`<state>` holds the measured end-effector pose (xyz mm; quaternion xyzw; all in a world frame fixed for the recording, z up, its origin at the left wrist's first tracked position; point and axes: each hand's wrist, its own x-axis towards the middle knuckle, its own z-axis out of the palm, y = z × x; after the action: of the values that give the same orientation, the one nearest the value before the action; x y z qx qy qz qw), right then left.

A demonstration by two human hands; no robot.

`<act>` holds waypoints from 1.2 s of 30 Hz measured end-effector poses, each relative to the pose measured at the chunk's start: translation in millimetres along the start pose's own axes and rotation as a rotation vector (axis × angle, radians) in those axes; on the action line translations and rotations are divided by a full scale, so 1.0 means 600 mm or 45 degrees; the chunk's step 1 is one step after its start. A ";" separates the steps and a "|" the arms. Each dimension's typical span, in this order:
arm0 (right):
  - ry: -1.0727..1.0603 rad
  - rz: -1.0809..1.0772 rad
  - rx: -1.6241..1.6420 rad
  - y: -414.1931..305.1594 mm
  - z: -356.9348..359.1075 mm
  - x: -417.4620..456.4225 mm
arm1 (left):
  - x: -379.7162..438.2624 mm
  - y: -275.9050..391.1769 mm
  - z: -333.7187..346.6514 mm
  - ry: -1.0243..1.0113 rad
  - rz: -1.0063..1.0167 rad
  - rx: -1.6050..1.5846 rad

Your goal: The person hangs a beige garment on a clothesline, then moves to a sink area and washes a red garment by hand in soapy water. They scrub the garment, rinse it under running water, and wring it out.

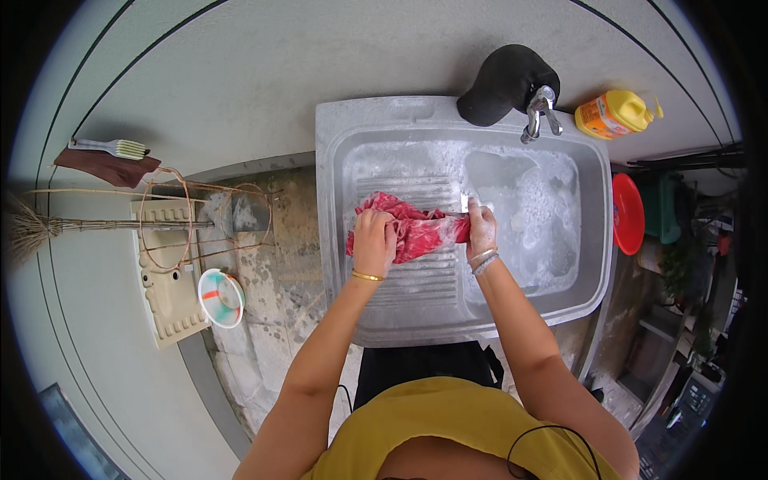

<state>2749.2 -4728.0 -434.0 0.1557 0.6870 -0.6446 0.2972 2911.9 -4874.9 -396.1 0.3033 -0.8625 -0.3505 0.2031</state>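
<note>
A wet red patterned cloth (420, 237) with soap suds on it lies bunched over the ribbed washboard (414, 294) of a grey laundry sink (336, 114). My left hand (373, 243) grips the cloth near its left end, fingers curled over the fabric. On the other side, my right hand (481, 228) holds the cloth's right end, its thumb pointing away from me. Foam covers that hand's fingers. Just right of it, the sink's basin holds cloudy, sudsy water (540, 210).
A chrome faucet (540, 114) rises at the sink's back beside a black-covered pipe (507, 84). A yellow detergent jug (615, 114) stands at the back right corner. Right of the sink is a red basin (628, 213). A white bucket (221, 298) and twig broom (120, 225) are left.
</note>
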 end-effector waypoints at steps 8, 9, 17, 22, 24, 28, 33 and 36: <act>-0.122 -0.838 -0.896 0.068 0.079 0.013 | -0.028 -0.026 0.042 0.157 -0.317 0.245; -0.203 -0.876 -1.179 0.061 0.115 -0.017 | -0.032 -0.057 0.069 -0.133 -0.476 0.340; -0.643 -1.337 -1.598 0.160 0.006 -0.069 | -0.142 -0.092 0.110 -0.653 0.168 0.287; -0.201 -1.286 -1.830 0.090 0.121 0.036 | 0.026 -0.094 0.124 -0.339 0.120 0.448; -0.389 -1.498 -1.533 0.114 0.056 -0.024 | -0.055 -0.071 0.106 -0.321 0.034 0.369; -0.989 -1.365 -1.729 0.126 -0.019 -0.088 | -0.187 -0.073 0.069 -0.643 0.301 0.366; -0.431 -1.159 -1.594 0.069 0.028 0.008 | 0.005 -0.065 0.109 -0.391 0.244 0.350; -0.354 -0.900 -1.013 -0.012 -0.039 0.005 | 0.034 0.009 0.100 -0.218 0.123 -0.118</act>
<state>2738.0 -4706.7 -430.3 -0.2954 0.8424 -0.4103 0.1864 2861.1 -4856.8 -429.9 0.2205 -0.8732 -0.4043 0.1593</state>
